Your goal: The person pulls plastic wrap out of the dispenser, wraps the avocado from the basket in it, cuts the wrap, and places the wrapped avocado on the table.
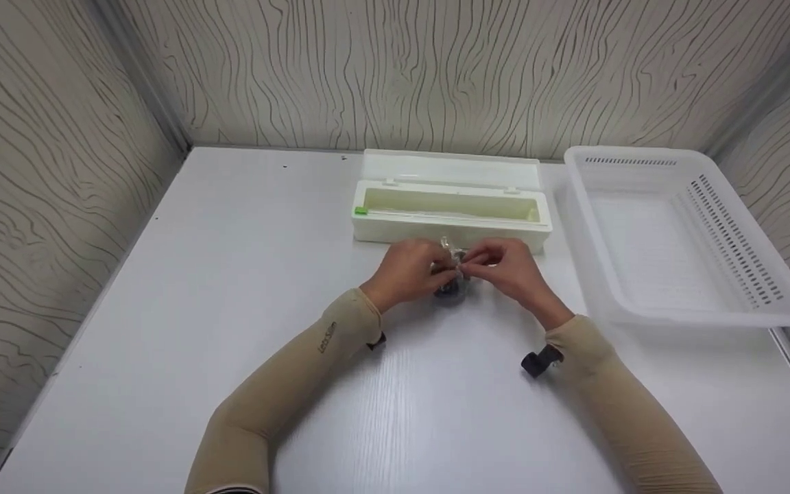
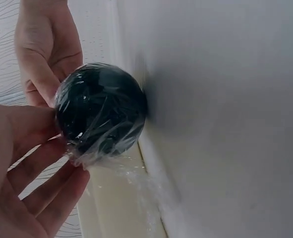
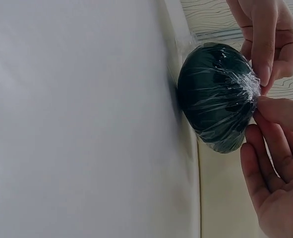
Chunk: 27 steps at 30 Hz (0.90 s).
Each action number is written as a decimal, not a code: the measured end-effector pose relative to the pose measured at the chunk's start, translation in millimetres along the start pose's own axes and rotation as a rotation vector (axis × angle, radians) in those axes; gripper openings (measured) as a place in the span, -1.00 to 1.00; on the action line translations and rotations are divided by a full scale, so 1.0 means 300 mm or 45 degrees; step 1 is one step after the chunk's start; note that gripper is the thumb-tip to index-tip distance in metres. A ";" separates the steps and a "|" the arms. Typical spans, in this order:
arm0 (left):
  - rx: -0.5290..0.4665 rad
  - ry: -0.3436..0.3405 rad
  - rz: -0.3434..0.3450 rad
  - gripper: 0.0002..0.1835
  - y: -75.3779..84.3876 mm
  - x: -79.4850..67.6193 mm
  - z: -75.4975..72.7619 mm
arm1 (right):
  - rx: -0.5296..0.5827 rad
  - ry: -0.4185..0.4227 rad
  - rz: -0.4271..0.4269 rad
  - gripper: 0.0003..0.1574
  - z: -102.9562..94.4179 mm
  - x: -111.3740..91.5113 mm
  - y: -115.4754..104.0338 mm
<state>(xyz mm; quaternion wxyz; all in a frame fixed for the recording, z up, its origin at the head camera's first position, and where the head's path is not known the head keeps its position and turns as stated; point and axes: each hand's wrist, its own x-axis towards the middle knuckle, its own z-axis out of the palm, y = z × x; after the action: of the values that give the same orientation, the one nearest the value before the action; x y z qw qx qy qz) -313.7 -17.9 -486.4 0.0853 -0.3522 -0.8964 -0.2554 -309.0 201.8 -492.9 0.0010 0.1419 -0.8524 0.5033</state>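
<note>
A dark, round object (image 1: 448, 288) wrapped in clear cling film sits on the table in front of a white box. In the right wrist view the cling film (image 3: 249, 87) gathers into pleats at one end of it. My left hand (image 1: 412, 271) pinches the gathered film from the left. From the other side, my right hand (image 1: 508, 269) pinches the film between thumb and finger, its fingertips close to the left hand's. The left wrist view shows the object's smooth, film-covered round side (image 2: 101, 106), with loose film trailing below. What the object is cannot be told through the wrap.
Behind the hands stands the long white cling film box (image 1: 450, 230), its lid (image 1: 450, 165) raised and a green slider (image 1: 361, 211) at its left end. A white plastic basket (image 1: 669, 317) stands to the right. Patterned panels (image 1: 395, 75) border the white table (image 1: 230, 274).
</note>
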 end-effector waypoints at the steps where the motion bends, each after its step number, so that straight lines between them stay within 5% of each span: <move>1: 0.016 0.000 0.023 -0.83 0.003 -0.003 -0.002 | 0.003 0.006 0.004 -0.82 0.000 0.000 -0.002; 9: 0.087 -0.007 0.040 -0.73 0.011 -0.017 0.009 | 0.007 -0.008 0.029 -0.76 0.000 0.006 0.006; 27: 0.021 -0.070 0.016 -0.70 -0.007 -0.026 -0.006 | -0.069 0.003 -0.089 -0.81 -0.037 -0.005 0.024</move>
<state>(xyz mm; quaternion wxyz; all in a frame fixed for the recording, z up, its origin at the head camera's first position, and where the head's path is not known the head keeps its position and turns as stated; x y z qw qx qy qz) -309.4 -24.6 -488.2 0.0651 -0.3639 -0.8982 -0.2377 -310.9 215.1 -493.8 0.0234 0.1710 -0.8602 0.4799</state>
